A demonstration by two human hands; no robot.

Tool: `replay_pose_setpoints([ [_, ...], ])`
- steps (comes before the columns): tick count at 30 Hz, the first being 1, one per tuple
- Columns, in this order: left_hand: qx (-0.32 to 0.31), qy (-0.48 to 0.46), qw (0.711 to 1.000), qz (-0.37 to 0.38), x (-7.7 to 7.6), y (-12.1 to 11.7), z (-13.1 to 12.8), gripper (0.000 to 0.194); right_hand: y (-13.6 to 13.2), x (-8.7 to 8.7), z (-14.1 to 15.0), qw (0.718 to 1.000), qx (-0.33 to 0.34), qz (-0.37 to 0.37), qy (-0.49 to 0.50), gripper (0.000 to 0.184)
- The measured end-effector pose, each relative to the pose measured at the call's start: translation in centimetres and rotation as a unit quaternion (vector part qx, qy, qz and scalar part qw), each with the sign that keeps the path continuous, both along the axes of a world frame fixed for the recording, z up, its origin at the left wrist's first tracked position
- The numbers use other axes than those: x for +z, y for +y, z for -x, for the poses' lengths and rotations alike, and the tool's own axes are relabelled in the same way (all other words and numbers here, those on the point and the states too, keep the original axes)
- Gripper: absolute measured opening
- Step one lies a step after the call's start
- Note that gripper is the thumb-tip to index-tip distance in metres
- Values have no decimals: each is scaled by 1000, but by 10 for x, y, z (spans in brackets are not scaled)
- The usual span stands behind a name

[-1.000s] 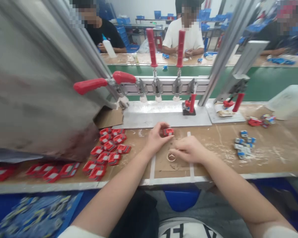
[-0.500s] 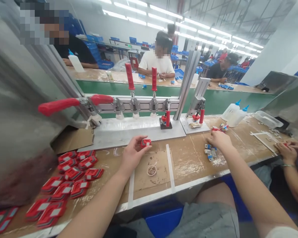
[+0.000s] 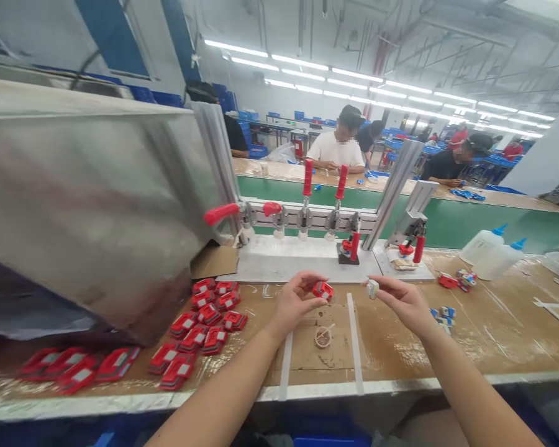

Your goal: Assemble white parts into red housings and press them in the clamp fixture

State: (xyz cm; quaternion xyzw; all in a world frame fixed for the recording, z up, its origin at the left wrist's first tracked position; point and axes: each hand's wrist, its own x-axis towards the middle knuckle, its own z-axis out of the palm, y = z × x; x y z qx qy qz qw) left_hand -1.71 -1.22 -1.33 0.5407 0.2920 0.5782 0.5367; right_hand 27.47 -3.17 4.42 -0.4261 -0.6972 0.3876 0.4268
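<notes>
Fingers of the left hand (image 3: 291, 305) grip the red part (image 3: 323, 290), raised above the bench (image 3: 391, 347). Fingers of the right hand (image 3: 405, 303) pinch a pale block (image 3: 372, 288), near but apart from the red part. Relative to the earlier frame, the right hand is withdrawn from the loose pieces (image 3: 466, 280). The dish (image 3: 323, 337) sits nearer the bench edge; red cases (image 3: 209, 313) lie leftward, clamps (image 3: 305, 217) beyond.

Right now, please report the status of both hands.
Left hand grips red plastic piece. Right hand holds small whitish block. Pieces apart, nothing seen between. Small round cup on brown cardboard below.
</notes>
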Motion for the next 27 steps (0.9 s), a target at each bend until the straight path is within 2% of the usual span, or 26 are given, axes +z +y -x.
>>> replay_pose_setpoints([
  [5, -26, -52, 998, -8, -2, 0, 1, 62, -2, 9, 51, 996, 44, -78, 7, 31],
  [9, -28, -60, 998, -1, -3, 1, 0, 64, -4, 19, 67, 987, 24, -143, -66, 27],
  [12, -21, -26, 999, -16, -2, -1, 0, 62, -6, 21, 75, 983, 15, -154, -98, 26],
  [15, 27, 65, 994, -84, 0, -5, 2, 50, -4, 16, 78, 996, -12, -71, -60, 30],
  [19, 83, 191, 947, -246, 6, -12, 5, 29, 2, 9, 76, 994, 11, 110, 6, 41],
  [22, 82, 247, 909, -324, 9, -16, 6, 21, 4, 5, 75, 985, 48, 165, 18, 44],
  [27, 60, 342, 853, -389, 16, -24, 9, 20, 7, 0, 73, 966, 58, 240, 82, 49],
])
